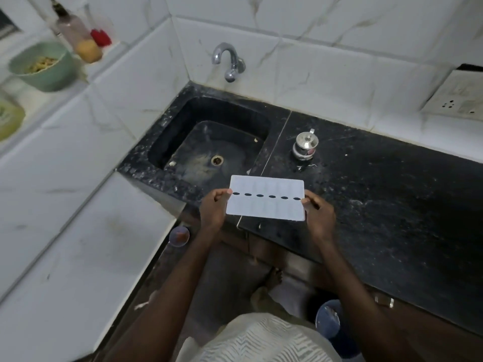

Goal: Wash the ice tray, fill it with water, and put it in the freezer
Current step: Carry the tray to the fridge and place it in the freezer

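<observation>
A white rectangular ice tray [265, 207] with a row of dark oval slots along its middle is held level over the counter's front edge, just right of the sink. My left hand [213, 209] grips its left short end and my right hand [317, 214] grips its right short end. The black stone sink [209, 142] lies beyond the tray, dry-looking, with a round drain. A chrome tap [228, 61] sticks out of the tiled wall above the sink, and no water runs from it.
A small steel lidded pot [304, 146] stands on the black counter [392, 192] right of the sink. A white ledge at the left carries a green bowl [41, 65] and bottles [78, 35]. A wall socket [457, 97] is at the right. A blue bucket [328, 318] sits on the floor.
</observation>
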`<action>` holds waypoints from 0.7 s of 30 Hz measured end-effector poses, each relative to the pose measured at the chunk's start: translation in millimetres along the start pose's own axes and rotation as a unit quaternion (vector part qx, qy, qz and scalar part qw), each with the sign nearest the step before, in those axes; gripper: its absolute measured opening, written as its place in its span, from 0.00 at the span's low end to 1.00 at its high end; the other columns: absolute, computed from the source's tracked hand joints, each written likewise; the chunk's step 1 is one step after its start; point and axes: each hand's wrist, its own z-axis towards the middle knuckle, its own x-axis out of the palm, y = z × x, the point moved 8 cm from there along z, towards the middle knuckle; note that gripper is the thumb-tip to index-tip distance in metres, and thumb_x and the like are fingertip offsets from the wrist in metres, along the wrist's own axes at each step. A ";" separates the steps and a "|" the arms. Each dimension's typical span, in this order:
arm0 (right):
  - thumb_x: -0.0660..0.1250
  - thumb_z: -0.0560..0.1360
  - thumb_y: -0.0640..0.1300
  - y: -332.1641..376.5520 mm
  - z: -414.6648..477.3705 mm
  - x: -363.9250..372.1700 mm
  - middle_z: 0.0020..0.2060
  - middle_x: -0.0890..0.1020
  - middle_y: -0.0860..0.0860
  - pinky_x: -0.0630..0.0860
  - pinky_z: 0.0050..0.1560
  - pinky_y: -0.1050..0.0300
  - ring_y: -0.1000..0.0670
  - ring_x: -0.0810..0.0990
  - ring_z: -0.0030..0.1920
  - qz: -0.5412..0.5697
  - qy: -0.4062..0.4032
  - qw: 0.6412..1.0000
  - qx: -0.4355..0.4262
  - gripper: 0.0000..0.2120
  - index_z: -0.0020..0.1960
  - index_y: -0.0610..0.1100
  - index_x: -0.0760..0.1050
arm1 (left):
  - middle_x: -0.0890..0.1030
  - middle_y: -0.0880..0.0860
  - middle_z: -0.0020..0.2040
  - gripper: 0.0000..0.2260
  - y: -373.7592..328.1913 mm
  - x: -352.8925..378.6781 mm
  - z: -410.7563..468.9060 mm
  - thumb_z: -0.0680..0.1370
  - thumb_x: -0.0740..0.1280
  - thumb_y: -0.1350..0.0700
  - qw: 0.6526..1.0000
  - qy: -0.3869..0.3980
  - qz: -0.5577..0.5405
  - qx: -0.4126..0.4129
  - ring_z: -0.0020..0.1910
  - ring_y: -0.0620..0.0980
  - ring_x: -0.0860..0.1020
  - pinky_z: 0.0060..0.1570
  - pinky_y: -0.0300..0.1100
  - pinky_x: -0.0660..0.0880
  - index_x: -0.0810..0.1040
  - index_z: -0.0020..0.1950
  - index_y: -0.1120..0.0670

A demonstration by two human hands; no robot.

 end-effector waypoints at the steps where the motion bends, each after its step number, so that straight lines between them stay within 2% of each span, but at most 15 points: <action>1: 0.70 0.78 0.39 6.5 -11.1 1.6 0.55 0.87 0.52 0.81 0.61 0.48 0.50 0.84 0.56 0.011 0.004 1.000 -0.002 0.13 0.61 0.48 0.85 | 0.87 0.48 0.47 0.04 4.2 -10.8 -7.9 0.79 0.72 0.49 1.000 -0.009 -0.004 -0.005 0.48 0.48 0.84 0.49 0.46 0.79 0.85 0.50 0.48; 4: 0.69 0.79 0.37 26.0 -44.4 7.7 0.50 0.86 0.56 0.79 0.52 0.61 0.57 0.84 0.51 0.046 0.016 0.999 -0.010 0.12 0.60 0.45 0.85 | 0.86 0.47 0.47 0.04 17.0 -40.5 -35.8 0.79 0.72 0.49 0.999 -0.039 -0.030 -0.021 0.49 0.48 0.84 0.50 0.46 0.79 0.85 0.49 0.48; 6: 0.69 0.79 0.37 32.4 -65.3 12.6 0.47 0.86 0.60 0.78 0.46 0.68 0.64 0.84 0.46 0.071 0.027 0.997 -0.012 0.11 0.59 0.45 0.85 | 0.86 0.49 0.48 0.06 27.2 -60.1 -55.0 0.79 0.72 0.51 0.996 -0.064 -0.062 -0.031 0.49 0.49 0.84 0.49 0.46 0.80 0.86 0.51 0.52; 7: 0.70 0.79 0.38 34.9 -74.6 15.1 0.48 0.86 0.60 0.78 0.45 0.70 0.64 0.84 0.46 0.078 0.034 0.996 -0.014 0.11 0.60 0.44 0.85 | 0.86 0.50 0.47 0.07 32.1 -68.8 -64.0 0.79 0.72 0.53 0.994 -0.072 -0.077 -0.035 0.48 0.50 0.84 0.48 0.46 0.80 0.86 0.52 0.54; 10: 0.70 0.80 0.41 42.8 -99.2 25.8 0.52 0.87 0.53 0.79 0.46 0.69 0.57 0.85 0.51 0.088 0.062 0.994 -0.021 0.11 0.61 0.43 0.84 | 0.86 0.52 0.46 0.09 50.5 -95.5 -88.7 0.76 0.72 0.50 0.989 -0.085 -0.114 -0.047 0.46 0.54 0.84 0.44 0.51 0.81 0.86 0.50 0.53; 12: 0.70 0.80 0.41 49.6 -115.0 33.8 0.51 0.87 0.53 0.78 0.44 0.70 0.61 0.84 0.47 0.092 0.076 0.992 -0.029 0.10 0.60 0.43 0.84 | 0.87 0.50 0.45 0.11 64.4 -114.4 -104.3 0.73 0.71 0.44 0.988 -0.091 -0.113 -0.055 0.46 0.54 0.84 0.43 0.54 0.81 0.85 0.48 0.50; 14: 0.69 0.80 0.41 55.7 -130.6 43.3 0.51 0.87 0.53 0.80 0.45 0.67 0.60 0.85 0.47 0.092 0.091 0.991 -0.032 0.10 0.60 0.43 0.85 | 0.87 0.47 0.46 0.11 76.1 -133.3 -120.1 0.73 0.71 0.43 0.986 -0.110 -0.109 -0.055 0.48 0.54 0.85 0.49 0.59 0.83 0.86 0.48 0.49; 17: 0.69 0.80 0.42 61.7 -153.0 60.2 0.51 0.88 0.52 0.82 0.51 0.58 0.53 0.86 0.51 0.092 0.119 0.988 -0.039 0.10 0.59 0.44 0.85 | 0.87 0.46 0.47 0.10 87.3 -160.4 -146.2 0.75 0.71 0.46 0.980 -0.143 -0.124 -0.054 0.50 0.52 0.85 0.54 0.60 0.83 0.86 0.49 0.49; 21: 0.68 0.81 0.42 71.9 -184.6 85.9 0.49 0.87 0.55 0.78 0.45 0.67 0.62 0.84 0.46 0.083 0.149 0.984 -0.055 0.10 0.59 0.44 0.85 | 0.88 0.48 0.47 0.07 109.9 -195.0 -180.9 0.75 0.71 0.49 0.967 -0.182 -0.163 -0.072 0.50 0.54 0.85 0.53 0.63 0.82 0.86 0.48 0.51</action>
